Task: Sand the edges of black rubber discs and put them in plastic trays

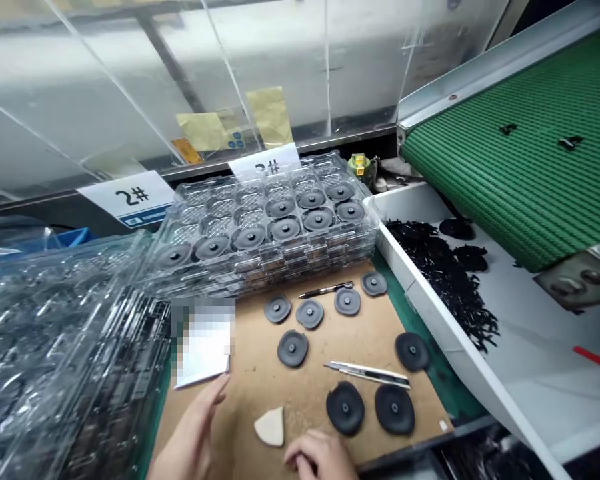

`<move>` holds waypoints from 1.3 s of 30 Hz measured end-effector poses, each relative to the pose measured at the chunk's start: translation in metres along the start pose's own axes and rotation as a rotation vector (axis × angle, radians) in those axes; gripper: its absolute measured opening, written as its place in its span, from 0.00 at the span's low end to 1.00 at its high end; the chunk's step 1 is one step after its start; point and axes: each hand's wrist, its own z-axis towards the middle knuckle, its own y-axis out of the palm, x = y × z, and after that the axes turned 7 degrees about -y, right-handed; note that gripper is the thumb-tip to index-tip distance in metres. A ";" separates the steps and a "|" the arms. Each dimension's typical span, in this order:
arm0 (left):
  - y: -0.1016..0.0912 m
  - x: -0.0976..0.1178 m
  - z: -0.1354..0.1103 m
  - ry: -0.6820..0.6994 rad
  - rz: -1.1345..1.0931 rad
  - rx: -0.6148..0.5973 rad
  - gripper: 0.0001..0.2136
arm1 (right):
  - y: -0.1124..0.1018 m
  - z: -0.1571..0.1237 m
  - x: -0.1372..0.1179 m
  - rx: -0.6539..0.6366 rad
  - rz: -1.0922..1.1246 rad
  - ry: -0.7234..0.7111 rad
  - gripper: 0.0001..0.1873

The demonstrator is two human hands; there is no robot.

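My left hand (195, 427) sits at the bottom of the view, its fingertips at the lower edge of a blurred white sheet of paper (203, 347). My right hand (323, 457) rests on a cork-brown work board (260, 353), holding nothing visible. Closest to it are a cream wedge-shaped piece (269, 427) and a black rubber disc (345, 409). Several more dark grey discs with central hubs lie on the board, such as one (293, 349) above my hands. A snap-off utility knife (367, 375) and a pen (326, 289) lie among them.
A stack of clear plastic trays (265, 220) holds dark discs in its pockets behind the board. More clear trays (55, 347) are piled at left. At right, a green conveyor belt (525, 147) runs above a white chute (455, 320) holding black scraps. Transparent panels stand behind.
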 end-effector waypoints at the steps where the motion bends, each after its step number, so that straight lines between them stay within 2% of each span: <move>1: 0.009 -0.007 -0.019 0.030 0.012 -0.018 0.20 | -0.004 -0.002 -0.005 0.006 -0.021 -0.013 0.19; 3: 0.022 -0.007 -0.049 0.024 -0.033 -0.035 0.21 | -0.015 -0.009 -0.016 0.014 -0.067 -0.051 0.17; 6: 0.030 0.017 -0.076 -0.008 -0.241 -0.081 0.18 | -0.042 -0.021 -0.023 0.065 -0.174 -0.109 0.17; 8: 0.031 0.041 -0.085 -0.051 -0.417 -0.127 0.14 | -0.061 -0.025 -0.020 0.130 -0.279 -0.114 0.21; 10: 0.029 0.064 -0.089 -0.111 -0.581 -0.185 0.12 | -0.077 -0.025 -0.012 0.175 -0.386 -0.102 0.29; 12: 0.027 0.081 -0.092 -0.114 -0.713 -0.244 0.12 | -0.085 -0.022 -0.003 0.174 -0.468 -0.103 0.38; 14: 0.023 0.090 -0.096 -0.072 -0.806 -0.292 0.12 | -0.085 -0.019 0.004 0.142 -0.519 -0.126 0.40; 17: 0.016 0.092 -0.103 -0.040 -0.924 -0.329 0.12 | -0.081 -0.015 0.010 0.097 -0.552 -0.174 0.36; 20: 0.010 0.086 -0.110 -0.073 -1.001 -0.304 0.12 | -0.081 -0.015 0.011 0.090 -0.552 -0.202 0.32; 24: 0.007 0.080 -0.117 -0.136 -1.032 -0.244 0.12 | -0.076 -0.023 -0.005 0.141 -0.486 -0.198 0.28; 27: 0.005 0.080 -0.124 -0.131 -1.013 -0.176 0.19 | -0.048 -0.038 -0.035 0.136 -0.378 -0.192 0.30; 30: 0.004 0.078 -0.132 -0.106 -0.992 -0.117 0.29 | -0.005 -0.054 -0.069 0.034 0.005 -0.146 0.29; 32: 0.003 0.073 -0.137 -0.159 -1.023 -0.113 0.27 | 0.018 -0.060 -0.086 0.009 0.308 -0.074 0.28; 34: 0.002 0.066 -0.142 -0.254 -1.108 -0.126 0.25 | 0.030 -0.058 -0.095 -0.017 0.430 -0.034 0.30; 37: -0.004 0.054 -0.147 -0.415 -1.442 -0.151 0.28 | 0.024 -0.040 -0.092 -0.100 0.179 -0.054 0.30; 39: -0.010 0.046 -0.150 -0.507 -1.774 -0.181 0.31 | 0.015 -0.022 -0.081 -0.071 -0.063 -0.042 0.27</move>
